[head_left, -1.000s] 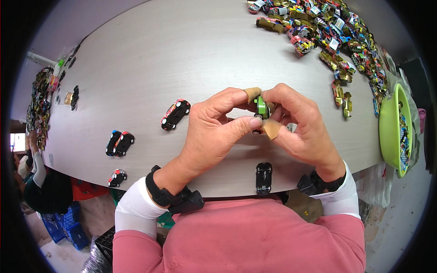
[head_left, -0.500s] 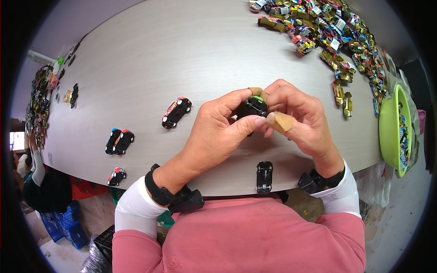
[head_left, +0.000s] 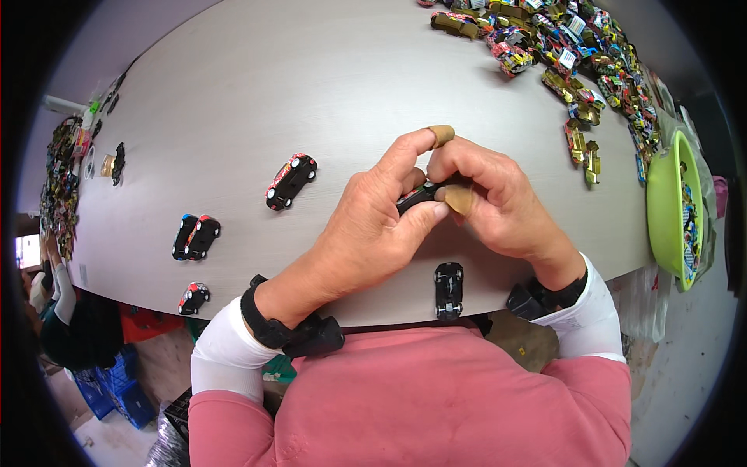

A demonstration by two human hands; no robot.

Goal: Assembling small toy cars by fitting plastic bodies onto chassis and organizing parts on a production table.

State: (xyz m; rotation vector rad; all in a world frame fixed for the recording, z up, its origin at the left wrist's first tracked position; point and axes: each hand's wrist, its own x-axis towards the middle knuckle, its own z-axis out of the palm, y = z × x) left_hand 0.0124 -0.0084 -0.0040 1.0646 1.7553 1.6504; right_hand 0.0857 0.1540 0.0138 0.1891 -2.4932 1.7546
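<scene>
Over the table, both my hands are closed on a small toy car (head_left: 412,200) with a black underside, mostly covered by fingers. My left hand (head_left: 362,218) grips its near side between thumb and fingers, with the taped index finger lifted above it. My right hand (head_left: 498,194) pinches the far end, a piece of tan tape on its thumb. Below them, near the table edge, lies a black car chassis (head_left: 449,291). To the left, a red-sided toy car (head_left: 292,181) rests on its side, showing black underside and white wheels.
Two toy cars (head_left: 194,237) lie together at left, another car (head_left: 194,298) by the edge. A heap of shiny printed car shells (head_left: 576,54) covers the far right. A lime-green basin (head_left: 660,210) stands at right. Beyond another heap (head_left: 58,187), a person's sleeve (head_left: 65,292) shows.
My hands have turned the toy car, so its underside no longer faces up as before. My left index finger has lifted away from it. The whole view has shifted slightly.
</scene>
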